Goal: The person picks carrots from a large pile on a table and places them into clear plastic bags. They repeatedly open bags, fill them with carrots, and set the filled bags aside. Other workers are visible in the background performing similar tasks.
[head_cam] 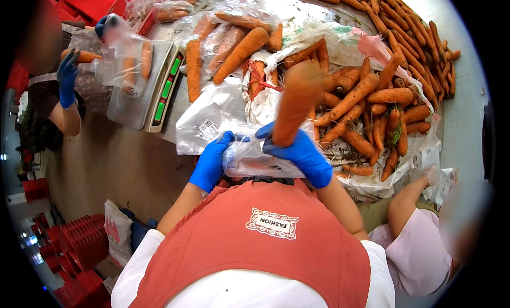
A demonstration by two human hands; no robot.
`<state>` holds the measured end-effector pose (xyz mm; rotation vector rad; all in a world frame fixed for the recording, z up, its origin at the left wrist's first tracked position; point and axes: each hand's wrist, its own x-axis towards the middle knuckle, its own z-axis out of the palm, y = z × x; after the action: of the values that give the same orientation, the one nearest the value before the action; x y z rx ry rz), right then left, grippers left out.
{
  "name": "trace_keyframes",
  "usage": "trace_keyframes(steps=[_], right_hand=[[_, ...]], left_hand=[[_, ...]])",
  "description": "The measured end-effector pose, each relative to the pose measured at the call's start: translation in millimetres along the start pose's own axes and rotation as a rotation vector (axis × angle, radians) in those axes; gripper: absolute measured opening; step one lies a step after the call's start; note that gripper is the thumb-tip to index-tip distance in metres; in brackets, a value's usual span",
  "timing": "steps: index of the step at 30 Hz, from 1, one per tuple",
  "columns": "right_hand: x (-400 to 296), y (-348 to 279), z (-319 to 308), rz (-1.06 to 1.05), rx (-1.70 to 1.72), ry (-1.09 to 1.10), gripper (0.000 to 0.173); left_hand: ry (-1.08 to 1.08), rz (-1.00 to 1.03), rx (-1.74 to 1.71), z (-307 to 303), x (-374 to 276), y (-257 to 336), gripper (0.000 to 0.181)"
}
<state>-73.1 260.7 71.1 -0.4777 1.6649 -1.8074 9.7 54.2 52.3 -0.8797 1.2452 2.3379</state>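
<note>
Both my hands wear blue gloves. My left hand (212, 161) grips the left edge of a clear plastic bag (249, 158) in front of my apron. In my right hand (301, 154) is a large carrot (298, 102), slightly blurred, held upright over the right side of that bag. Flat clear bags (211, 116) with a printed label lie just beyond my left hand. A white woven sack (259, 108) with a red tie is behind them. To the right, many loose carrots (350, 116) are heaped on an opened woven sack with soil and straw.
At left, a co-worker's blue-gloved hand (67, 78) holds a carrot near a scale (135, 104) bearing a bag of carrots. Bagged carrots (227, 45) lie beyond my hands. More carrots (422, 41) are piled at far right. Another person's arm (406, 200) is close on my right. Red crates (79, 236) stand lower left.
</note>
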Motion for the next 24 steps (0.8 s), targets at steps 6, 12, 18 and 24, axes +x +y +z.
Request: trace_keyframes(steps=[6, 12, 18, 24], right_hand=[[-2.1, 47.7, 23.4, 0.106, -0.884, 0.056, 0.023], [43.6, 58.4, 33.0, -0.232, -0.967, 0.082, 0.02], [104.0, 58.7, 46.1, -0.336, -1.194, 0.126, 0.035], [75.0, 15.8, 0.8, -0.104, -0.759, -0.173, 0.037]], left_hand=[[-0.063, 0.028, -0.232, -33.0, -13.8, 20.4, 0.034], [0.254, 0.214, 0.167, -85.9, -15.8, 31.7, 0.033], [0.723, 0.531, 1.109, -128.9, -4.9, 42.1, 0.023], [0.671, 0.461, 0.938, -107.4, -20.9, 52.0, 0.025]])
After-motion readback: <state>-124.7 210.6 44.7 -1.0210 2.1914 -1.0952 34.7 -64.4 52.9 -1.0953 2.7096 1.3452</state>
